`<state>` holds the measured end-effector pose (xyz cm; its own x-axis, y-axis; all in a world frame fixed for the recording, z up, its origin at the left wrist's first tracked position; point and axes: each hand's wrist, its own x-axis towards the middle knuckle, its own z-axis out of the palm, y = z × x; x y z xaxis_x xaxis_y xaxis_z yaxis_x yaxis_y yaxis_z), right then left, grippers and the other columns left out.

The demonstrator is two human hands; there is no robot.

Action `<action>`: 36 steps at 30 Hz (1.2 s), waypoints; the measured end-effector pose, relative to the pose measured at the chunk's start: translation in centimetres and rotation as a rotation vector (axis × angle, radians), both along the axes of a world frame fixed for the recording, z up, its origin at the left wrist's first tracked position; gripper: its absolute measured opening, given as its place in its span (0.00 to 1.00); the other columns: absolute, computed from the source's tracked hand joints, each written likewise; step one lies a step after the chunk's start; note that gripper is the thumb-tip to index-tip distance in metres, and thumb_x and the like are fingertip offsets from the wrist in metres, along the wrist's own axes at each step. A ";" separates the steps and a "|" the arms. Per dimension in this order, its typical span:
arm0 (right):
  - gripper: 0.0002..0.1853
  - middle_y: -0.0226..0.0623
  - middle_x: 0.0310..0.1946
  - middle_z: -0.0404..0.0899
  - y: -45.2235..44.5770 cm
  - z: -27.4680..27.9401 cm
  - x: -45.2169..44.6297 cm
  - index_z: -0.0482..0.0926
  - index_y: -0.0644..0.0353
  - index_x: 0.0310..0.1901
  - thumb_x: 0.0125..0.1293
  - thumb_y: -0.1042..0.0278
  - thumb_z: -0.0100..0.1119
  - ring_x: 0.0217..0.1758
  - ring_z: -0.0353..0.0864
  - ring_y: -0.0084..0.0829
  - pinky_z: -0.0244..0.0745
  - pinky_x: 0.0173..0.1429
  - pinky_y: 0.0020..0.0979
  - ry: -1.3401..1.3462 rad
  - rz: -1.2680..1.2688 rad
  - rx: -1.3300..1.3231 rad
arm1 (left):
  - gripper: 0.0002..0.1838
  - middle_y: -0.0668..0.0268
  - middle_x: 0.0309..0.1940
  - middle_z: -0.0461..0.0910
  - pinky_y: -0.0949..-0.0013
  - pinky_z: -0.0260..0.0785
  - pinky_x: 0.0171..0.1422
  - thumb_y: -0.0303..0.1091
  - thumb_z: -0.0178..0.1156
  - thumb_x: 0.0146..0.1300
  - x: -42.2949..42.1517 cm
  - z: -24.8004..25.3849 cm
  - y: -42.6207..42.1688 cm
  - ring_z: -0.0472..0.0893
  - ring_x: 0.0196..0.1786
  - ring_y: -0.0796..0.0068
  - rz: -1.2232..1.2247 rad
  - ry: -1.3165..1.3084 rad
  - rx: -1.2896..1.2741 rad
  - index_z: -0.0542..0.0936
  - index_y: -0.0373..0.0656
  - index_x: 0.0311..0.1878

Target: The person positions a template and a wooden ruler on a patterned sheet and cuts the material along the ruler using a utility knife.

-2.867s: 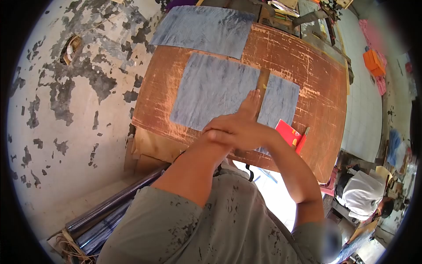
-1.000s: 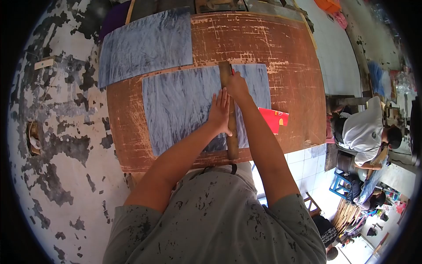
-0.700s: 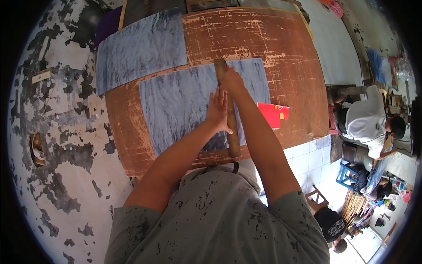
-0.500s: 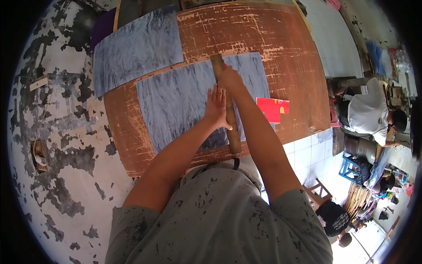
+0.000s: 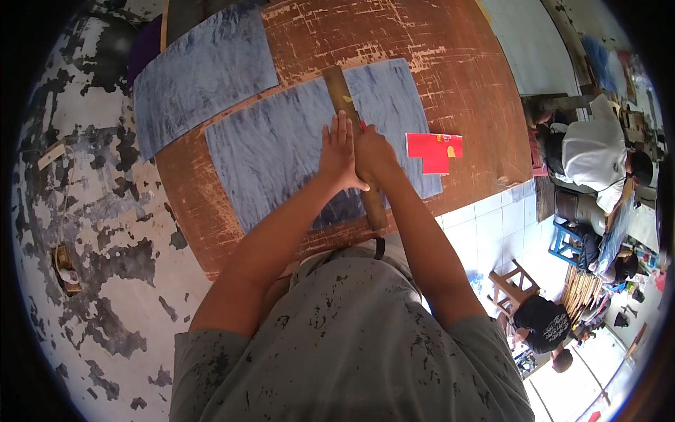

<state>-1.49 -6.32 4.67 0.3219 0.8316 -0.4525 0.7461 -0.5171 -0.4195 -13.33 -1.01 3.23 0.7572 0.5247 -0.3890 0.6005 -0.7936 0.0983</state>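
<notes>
A grey streaked sheet (image 5: pixel 264 151) lies on the scratched brown table (image 5: pixel 464 70), with a long wooden strip (image 5: pixel 335 83) laid across it. My left hand (image 5: pixel 339 155) presses flat on the strip and the sheet beside it, fingers stretched out and thumb apart. Along the strip's right edge, my right hand (image 5: pixel 376 156) is closed round a small red tool (image 5: pixel 363 126), of which only the tip end shows. A second grey sheet (image 5: pixel 204 77) lies at the table's back left.
A red card (image 5: pixel 434 151) lies on the table, right of the sheet. To the left stands a wall (image 5: pixel 119 267) with peeling paint. At the right are a person in white (image 5: pixel 594 151), a person in black (image 5: pixel 543 323), a wooden stool (image 5: pixel 513 285) and a blue stool (image 5: pixel 564 243).
My right hand has slid down along the strip toward my body, uncovering its upper part. My left hand stays pressed on the strip. The whole view has shifted and turned slightly.
</notes>
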 end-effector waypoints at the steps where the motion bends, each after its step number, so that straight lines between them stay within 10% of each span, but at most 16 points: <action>1: 0.25 0.69 0.47 0.86 -0.5 -0.9 -0.1 0.71 0.79 0.59 0.74 0.63 0.60 0.56 0.89 0.64 0.87 0.57 0.53 0.002 -0.006 -0.005 | 0.93 0.32 0.87 0.35 0.34 0.36 0.91 0.80 0.81 0.28 0.1 0.1 0.0 0.37 0.91 0.35 0.005 0.026 -0.003 0.45 0.21 0.85; 7: 0.23 0.74 0.48 0.84 -3.4 1.4 -1.7 0.71 0.79 0.60 0.74 0.66 0.59 0.55 0.88 0.67 0.86 0.56 0.56 0.184 -0.332 -0.071 | 0.94 0.33 0.88 0.34 0.34 0.34 0.91 0.79 0.82 0.29 -0.5 -1.9 -0.2 0.36 0.91 0.36 0.044 -0.127 0.032 0.41 0.21 0.85; 25: 0.19 0.66 0.45 0.81 -16.9 1.7 -4.5 0.72 0.69 0.63 0.75 0.71 0.55 0.46 0.89 0.67 0.83 0.48 0.61 0.010 0.063 -0.044 | 0.95 0.36 0.88 0.30 0.31 0.33 0.90 0.84 0.78 0.33 0.7 1.6 0.1 0.32 0.92 0.41 0.000 0.168 -0.019 0.36 0.23 0.86; 27: 0.16 0.69 0.41 0.85 -17.4 3.0 -4.6 0.70 0.68 0.61 0.77 0.70 0.51 0.47 0.88 0.68 0.80 0.50 0.63 0.242 -0.283 -0.235 | 0.95 0.36 0.88 0.30 0.31 0.33 0.90 0.84 0.78 0.33 0.7 1.6 0.1 0.32 0.92 0.41 0.005 0.163 -0.025 0.36 0.23 0.86; 36: 0.14 0.71 0.39 0.86 -20.2 4.4 -5.2 0.67 0.66 0.58 0.81 0.65 0.44 0.47 0.88 0.70 0.79 0.53 0.65 0.311 -0.402 -0.297 | 0.95 0.39 0.89 0.30 0.32 0.30 0.90 0.83 0.79 0.32 0.8 1.6 0.1 0.31 0.92 0.44 0.021 0.180 -0.025 0.37 0.25 0.87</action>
<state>-6.66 -26.48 9.09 0.4001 0.4948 -0.7714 0.3323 -0.8628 -0.3810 -12.49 -0.89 4.88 0.6635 0.5278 -0.5303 0.6263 -0.7795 0.0077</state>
